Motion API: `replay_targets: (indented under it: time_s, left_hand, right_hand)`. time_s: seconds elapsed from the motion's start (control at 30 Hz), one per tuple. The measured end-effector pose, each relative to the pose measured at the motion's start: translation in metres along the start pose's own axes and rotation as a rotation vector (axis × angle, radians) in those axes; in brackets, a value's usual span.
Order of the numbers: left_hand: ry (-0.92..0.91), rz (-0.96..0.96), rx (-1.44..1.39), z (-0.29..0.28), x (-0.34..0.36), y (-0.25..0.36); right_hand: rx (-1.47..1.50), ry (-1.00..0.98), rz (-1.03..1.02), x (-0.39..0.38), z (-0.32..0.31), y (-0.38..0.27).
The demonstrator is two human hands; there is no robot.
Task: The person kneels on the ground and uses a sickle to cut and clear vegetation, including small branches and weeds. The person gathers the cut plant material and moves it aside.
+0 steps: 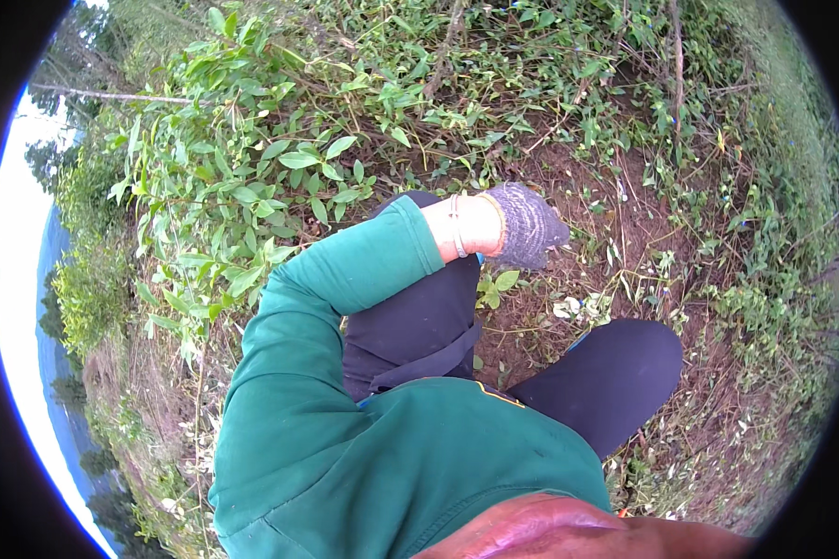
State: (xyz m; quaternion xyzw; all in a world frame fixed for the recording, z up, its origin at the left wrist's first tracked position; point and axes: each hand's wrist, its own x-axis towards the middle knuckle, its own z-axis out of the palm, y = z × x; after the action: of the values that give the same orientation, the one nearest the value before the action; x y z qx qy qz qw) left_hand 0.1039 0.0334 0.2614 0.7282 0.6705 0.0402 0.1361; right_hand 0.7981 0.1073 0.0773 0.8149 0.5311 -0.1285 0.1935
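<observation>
My left hand wears a grey knitted glove and reaches across above my left knee. Its fingers look curled closed; whatever they may hold is hidden behind the glove. A thin bracelet circles the wrist, below the cuff of my green sleeve. Just beyond the hand lies bare brown soil with cut stems and leaf litter. A small green sprig sits under the hand, and wilted pale leaves lie a little nearer and to the right. My right hand does not show.
A leafy green bush rises at the far left, close to my forearm. Low weeds cover the far ground. A thin upright stem stands at the far right. My dark-trousered right knee is bent at the right.
</observation>
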Motion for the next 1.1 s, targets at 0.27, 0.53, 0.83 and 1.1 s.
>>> replay_targets:
  time_s: [0.27,0.53,0.83,1.1]
  left_hand:
    - [0.092,-0.027,-0.020,0.004,-0.001,0.000]
    - [0.070,-0.228,-0.033,-0.012,0.011,-0.001]
    - [0.249,-0.310,-0.067,-0.009,-0.016,0.004]
    - [1.080,-0.209,-0.013,-0.011,-0.105,0.059]
  right_hand:
    - [0.387,0.296,-0.693,0.026,-0.040,-0.184]
    - [0.893,0.305,-1.251,-0.127,-0.205,-0.426]
    - [0.330,0.311,-1.645,-0.183,-0.188,-0.479]
    - [0.065,0.262,-1.672,-0.174,-0.192,-0.473]
